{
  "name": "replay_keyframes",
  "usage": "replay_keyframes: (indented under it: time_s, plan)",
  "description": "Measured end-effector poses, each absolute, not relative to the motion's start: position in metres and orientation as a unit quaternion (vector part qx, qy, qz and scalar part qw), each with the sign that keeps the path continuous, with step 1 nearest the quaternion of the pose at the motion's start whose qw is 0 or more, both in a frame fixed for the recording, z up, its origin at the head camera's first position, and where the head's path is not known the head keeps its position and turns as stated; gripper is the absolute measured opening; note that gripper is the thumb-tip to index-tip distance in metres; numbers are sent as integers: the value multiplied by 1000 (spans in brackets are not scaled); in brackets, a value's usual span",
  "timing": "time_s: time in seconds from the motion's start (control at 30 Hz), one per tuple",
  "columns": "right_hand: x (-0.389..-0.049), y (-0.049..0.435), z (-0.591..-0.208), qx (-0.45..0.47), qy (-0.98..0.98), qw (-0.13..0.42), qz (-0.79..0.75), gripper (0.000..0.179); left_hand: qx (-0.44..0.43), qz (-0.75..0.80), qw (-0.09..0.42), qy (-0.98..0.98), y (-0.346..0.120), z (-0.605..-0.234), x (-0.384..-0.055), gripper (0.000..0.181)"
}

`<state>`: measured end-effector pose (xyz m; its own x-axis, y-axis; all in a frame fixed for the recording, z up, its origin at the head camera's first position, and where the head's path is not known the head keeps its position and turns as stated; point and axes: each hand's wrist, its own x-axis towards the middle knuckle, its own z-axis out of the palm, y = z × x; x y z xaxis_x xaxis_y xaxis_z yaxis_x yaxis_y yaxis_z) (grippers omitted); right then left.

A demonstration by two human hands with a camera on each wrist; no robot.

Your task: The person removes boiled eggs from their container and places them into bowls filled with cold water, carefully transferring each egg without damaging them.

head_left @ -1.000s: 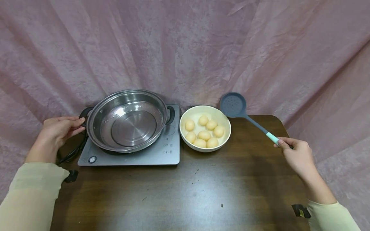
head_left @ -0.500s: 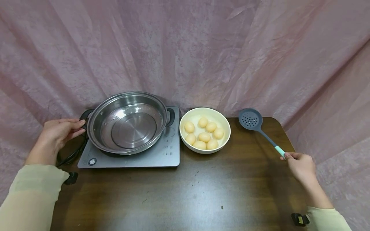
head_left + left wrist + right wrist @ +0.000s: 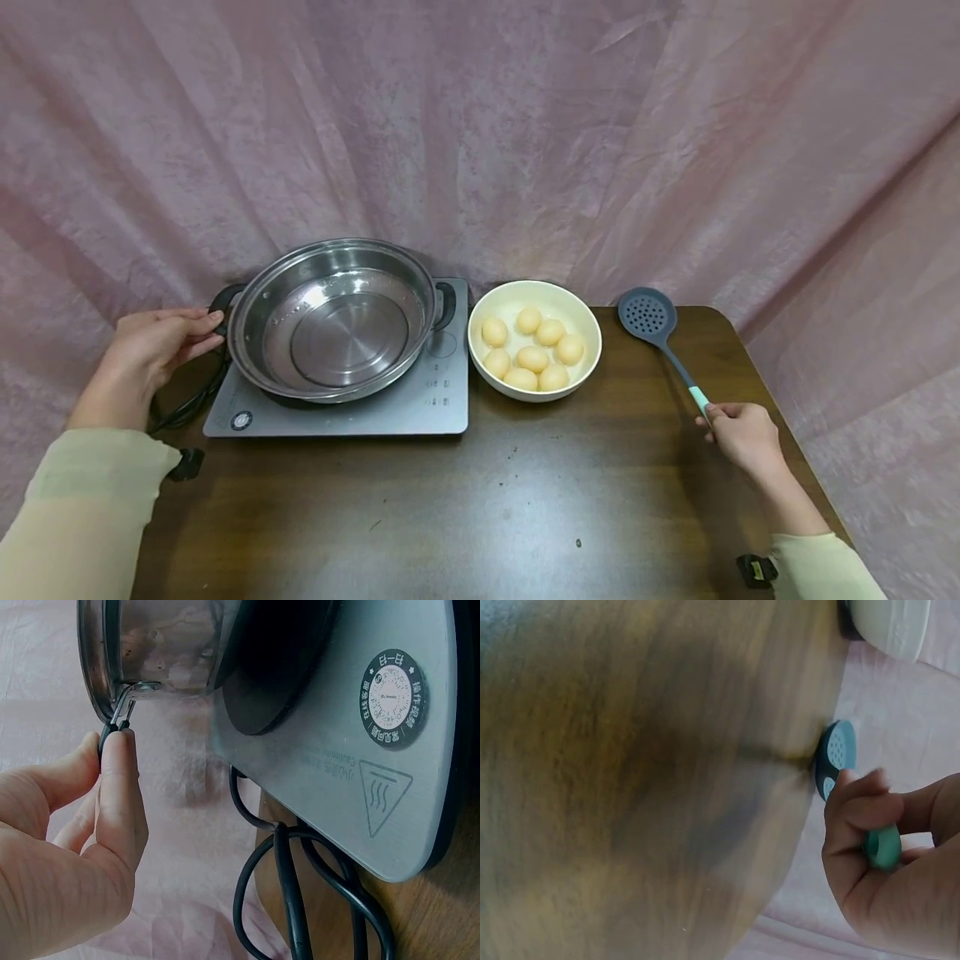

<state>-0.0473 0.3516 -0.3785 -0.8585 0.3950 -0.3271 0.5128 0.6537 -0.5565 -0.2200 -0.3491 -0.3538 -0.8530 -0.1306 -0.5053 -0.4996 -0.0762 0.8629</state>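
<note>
My left hand pinches the black side handle of a steel pot between thumb and fingers; the left wrist view shows this grip up close. Clear liquid with small bubbles lies in the pot, which sits on a silver induction cooktop. At the right, my right hand grips the mint end of a grey skimmer, its perforated head toward the table's back edge. In the right wrist view the fingers curl round the mint handle. Between pot and skimmer stands a cream bowl with several pale, peeled-looking eggs.
Black cables loop beside the cooktop's left side. A pink curtain hangs right behind the wooden table. The table's right edge runs close by the right hand.
The skimmer has come away from beside the bowl, moving right and lower toward the table, its head tilting to show the holes. The right hand then shifted back left. The left hand keeps its hold.
</note>
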Motion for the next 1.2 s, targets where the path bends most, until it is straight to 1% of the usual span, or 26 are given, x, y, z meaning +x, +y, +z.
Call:
replay_keyframes:
  time_s: [0.1,0.33,0.53,0.83,1.03,1.2]
  plan:
    - [-48,350,-381,246,899,102,-347,47,-241,695,134,665,-350,-353,-220,20]
    - [-48,343,-390,243,886,112,-379,43,-237,702,127,660,-350,-351,-219,18]
    - [-47,341,-391,243,900,111,-343,40,-231,712,123,652,-351,-351,-219,16]
    - [-44,342,-385,235,924,128,-273,45,-224,731,129,631,-352,-357,-216,19]
    - [-46,343,-384,219,943,115,-223,41,-229,727,122,636,-350,-357,-217,20]
    - [-46,343,-386,214,946,113,-214,39,-228,718,117,647,-348,-357,-219,22]
